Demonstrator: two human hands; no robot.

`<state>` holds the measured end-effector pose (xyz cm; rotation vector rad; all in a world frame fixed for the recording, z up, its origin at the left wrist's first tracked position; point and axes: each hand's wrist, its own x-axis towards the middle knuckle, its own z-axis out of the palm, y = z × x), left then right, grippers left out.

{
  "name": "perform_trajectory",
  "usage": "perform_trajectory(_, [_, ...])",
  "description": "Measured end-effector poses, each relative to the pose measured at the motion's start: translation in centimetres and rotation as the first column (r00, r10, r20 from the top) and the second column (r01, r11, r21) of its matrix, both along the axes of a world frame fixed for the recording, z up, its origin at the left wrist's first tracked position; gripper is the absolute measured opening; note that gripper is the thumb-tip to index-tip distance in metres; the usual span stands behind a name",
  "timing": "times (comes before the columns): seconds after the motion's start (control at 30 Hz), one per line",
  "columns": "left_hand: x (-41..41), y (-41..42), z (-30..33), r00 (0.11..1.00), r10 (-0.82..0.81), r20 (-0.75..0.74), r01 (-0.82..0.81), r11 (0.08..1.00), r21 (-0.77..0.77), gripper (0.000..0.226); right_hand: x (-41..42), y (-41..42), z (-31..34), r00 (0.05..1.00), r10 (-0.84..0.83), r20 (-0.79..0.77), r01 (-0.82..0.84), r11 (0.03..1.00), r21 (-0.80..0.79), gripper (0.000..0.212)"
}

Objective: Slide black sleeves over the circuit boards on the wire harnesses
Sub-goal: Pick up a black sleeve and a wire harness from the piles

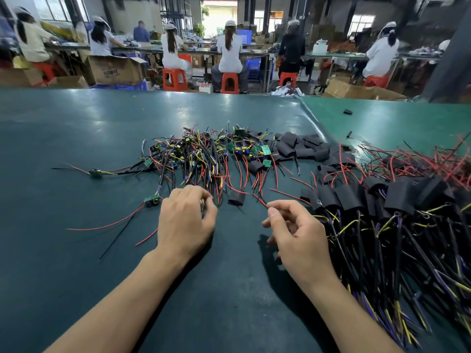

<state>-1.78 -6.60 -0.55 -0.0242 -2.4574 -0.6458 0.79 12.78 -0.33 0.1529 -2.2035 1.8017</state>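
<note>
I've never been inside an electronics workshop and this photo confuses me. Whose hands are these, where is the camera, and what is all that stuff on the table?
The camera sits on a worker's head and looks down, so the two bare hands are that person's own. On the green table lie three heaps: in the middle, wire harnesses with small green circuit boards not yet covered; behind them to the right, loose black sleeves; at the far right, finished harnesses with sleeves already on. The left hand curls its fingers around wires at the near edge of the middle heap. The right hand hangs loosely curled and seems to hold nothing. One sleeve lies between the hands. Other workers sit on stools behind.
</note>
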Motion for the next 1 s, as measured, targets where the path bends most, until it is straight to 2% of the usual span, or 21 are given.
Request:
perform_trajectory(0.1, [0.4, 0.3, 0.6, 0.985, -0.006, -0.173, 0.027, 0.992, 0.121, 0.014, 0.0, 0.1, 0.0, 1.000, -0.009, -0.007, 0.009, 1.000, 0.015, 0.010])
perform_trajectory(0.23, [0.6, 0.6, 0.6, 0.957, -0.048, -0.287, 0.101, 0.980, 0.174, 0.014, -0.2, 0.1, -0.1, 1.000, -0.013, -0.005, 0.014, 1.000, 0.022, 0.011])
perform_trajectory(0.3, [0.7, 0.6, 0.7, 0.929, -0.088, -0.358, 0.175, 0.960, 0.220, 0.018, -0.2, 0.1, -0.2, 1.000, -0.015, -0.009, 0.016, 0.999, 0.029, 0.010])
perform_trajectory(0.4, [1.2, 0.5, 0.9, 0.875, -0.220, -0.432, 0.357, 0.896, 0.266, 0.010, -0.3, 0.1, -0.3, 1.000, -0.016, -0.013, 0.016, 0.999, 0.030, 0.011])
perform_trajectory(0.57, [2.4, 1.3, 1.1, 0.749, -0.437, -0.498, 0.614, 0.740, 0.274, 0.013, -0.6, 0.2, -0.6, 1.000, 0.011, -0.006, -0.010, 0.997, 0.075, 0.016])
perform_trajectory(0.63, [3.3, 2.0, 1.2, 0.648, -0.565, -0.510, 0.742, 0.619, 0.258, 0.011, -0.7, 0.3, -0.6, 0.998, 0.061, -0.003, -0.059, 0.972, 0.228, 0.037])
perform_trajectory(0.7, [4.1, 2.9, 1.2, 0.539, -0.694, -0.478, 0.840, 0.487, 0.240, 0.010, -0.9, 0.3, -0.7, 0.993, 0.116, -0.021, -0.097, 0.905, 0.413, 0.059])
perform_trajectory(0.73, [4.4, 3.2, 1.3, 0.496, -0.740, -0.455, 0.868, 0.433, 0.241, 0.011, -0.9, 0.3, -0.6, 0.990, 0.140, -0.019, -0.117, 0.889, 0.443, 0.064])
perform_trajectory(0.77, [4.6, 3.5, 1.3, 0.465, -0.770, -0.437, 0.885, 0.394, 0.247, 0.013, -1.0, 0.4, -0.5, 0.987, 0.161, -0.018, -0.137, 0.890, 0.434, 0.063])
perform_trajectory(0.83, [4.6, 3.7, 1.5, 0.445, -0.794, -0.413, 0.893, 0.364, 0.263, 0.016, -0.9, 0.5, -0.4, 0.982, 0.173, -0.071, -0.125, 0.891, 0.435, 0.045])
perform_trajectory(0.87, [4.5, 3.6, 1.4, 0.457, -0.795, -0.399, 0.887, 0.376, 0.268, 0.019, -0.8, 0.5, -0.4, 0.982, 0.159, -0.102, -0.103, 0.903, 0.417, 0.032])
perform_trajectory(0.9, [4.4, 3.4, 1.4, 0.487, -0.789, -0.376, 0.872, 0.412, 0.264, 0.023, -0.8, 0.4, -0.4, 0.986, 0.133, -0.097, -0.094, 0.939, 0.332, 0.022])
perform_trajectory(0.97, [3.9, 3.1, 1.2, 0.582, -0.741, -0.334, 0.813, 0.533, 0.234, 0.032, -0.9, 0.1, -0.1, 0.998, 0.064, -0.020, -0.063, 0.998, 0.025, 0.016])
perform_trajectory(1.0, [3.6, 3.0, 1.1, 0.638, -0.697, -0.327, 0.769, 0.596, 0.229, 0.031, -0.9, 0.1, 0.2, 0.999, 0.029, 0.012, -0.028, 0.992, -0.124, 0.015])
